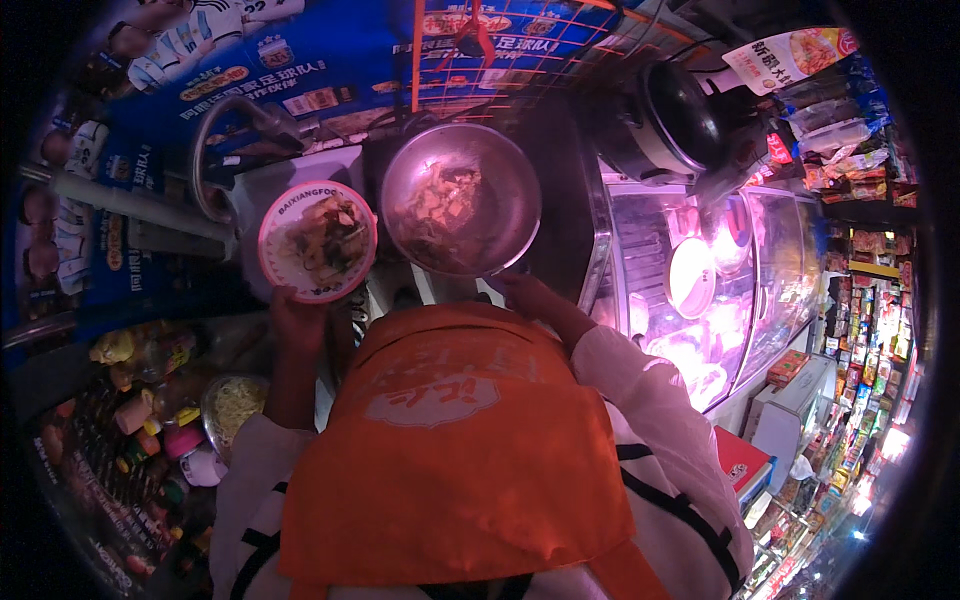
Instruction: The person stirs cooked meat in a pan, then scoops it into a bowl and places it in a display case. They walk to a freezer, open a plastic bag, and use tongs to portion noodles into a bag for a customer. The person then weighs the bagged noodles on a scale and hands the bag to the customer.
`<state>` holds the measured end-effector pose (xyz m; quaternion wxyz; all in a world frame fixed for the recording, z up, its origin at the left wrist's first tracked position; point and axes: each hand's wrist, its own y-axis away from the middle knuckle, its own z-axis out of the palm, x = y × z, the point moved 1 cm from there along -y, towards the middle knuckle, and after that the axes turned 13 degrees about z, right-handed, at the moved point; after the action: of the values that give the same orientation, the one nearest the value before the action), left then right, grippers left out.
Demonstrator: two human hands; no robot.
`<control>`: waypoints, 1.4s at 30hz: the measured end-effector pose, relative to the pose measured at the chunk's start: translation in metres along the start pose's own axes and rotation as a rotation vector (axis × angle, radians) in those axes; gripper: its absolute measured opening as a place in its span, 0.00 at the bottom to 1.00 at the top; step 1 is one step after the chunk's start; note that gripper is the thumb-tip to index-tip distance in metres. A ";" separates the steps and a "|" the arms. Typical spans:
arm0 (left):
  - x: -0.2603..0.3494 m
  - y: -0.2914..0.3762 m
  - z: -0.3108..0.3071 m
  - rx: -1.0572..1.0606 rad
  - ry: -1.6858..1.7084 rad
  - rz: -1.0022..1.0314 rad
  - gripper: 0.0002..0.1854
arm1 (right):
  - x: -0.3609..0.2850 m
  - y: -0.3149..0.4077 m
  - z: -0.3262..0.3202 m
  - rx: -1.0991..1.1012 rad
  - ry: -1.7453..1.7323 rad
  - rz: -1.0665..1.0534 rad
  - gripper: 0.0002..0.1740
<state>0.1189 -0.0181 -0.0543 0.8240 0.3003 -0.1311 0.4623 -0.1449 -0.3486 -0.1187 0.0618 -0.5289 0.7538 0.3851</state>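
Observation:
My left hand grips the near rim of a round white paper bowl with a red edge and printed writing. Noodles or pieces of food with dark bits lie inside it. Just to the right, a steel wok holds more pale food pieces and some liquid, as far as the pink light lets me tell. My right hand is closed at the near right side of the wok, around its handle, most of which the fingers hide. Bowl and wok are side by side, both roughly level.
A curved metal faucet stands behind the bowl. At the right are a dark cooker with a raised lid and a lit glass display case. Bottles and a bowl of shredded food stand at the left. An orange wire grid rises behind the wok.

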 end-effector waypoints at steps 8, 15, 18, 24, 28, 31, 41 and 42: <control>0.007 0.000 0.011 0.050 -0.082 -0.021 0.32 | -0.027 0.004 -0.018 -0.126 -0.893 0.673 0.25; -0.004 -0.008 0.011 -0.041 -0.098 -0.073 0.31 | -0.009 0.027 -0.039 0.180 -0.905 0.263 0.23; -0.016 -0.015 0.009 -0.020 -0.101 -0.082 0.31 | -0.013 0.040 -0.061 0.535 -0.463 -0.167 0.24; -0.041 -0.030 0.011 -0.080 -0.118 -0.103 0.32 | -0.040 0.099 -0.123 -0.047 -1.261 0.441 0.25; -0.058 -0.038 0.020 -0.092 -0.106 -0.152 0.31 | -0.073 0.117 -0.152 0.024 -1.077 0.346 0.25; -0.069 -0.044 0.032 -0.115 -0.103 -0.167 0.31 | -0.091 0.128 -0.164 -0.073 -1.156 0.273 0.26; -0.073 -0.037 0.065 -0.173 -0.068 -0.188 0.28 | -0.144 0.114 -0.151 0.324 0.139 0.206 0.35; -0.073 -0.035 0.066 -0.164 -0.056 -0.195 0.28 | -0.144 0.117 -0.152 0.321 0.122 0.227 0.35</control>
<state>0.1130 -0.1217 -0.0515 0.8829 0.2559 -0.1614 0.3591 -0.1331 -0.3219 0.1196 0.0559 -0.4462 0.8626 0.2318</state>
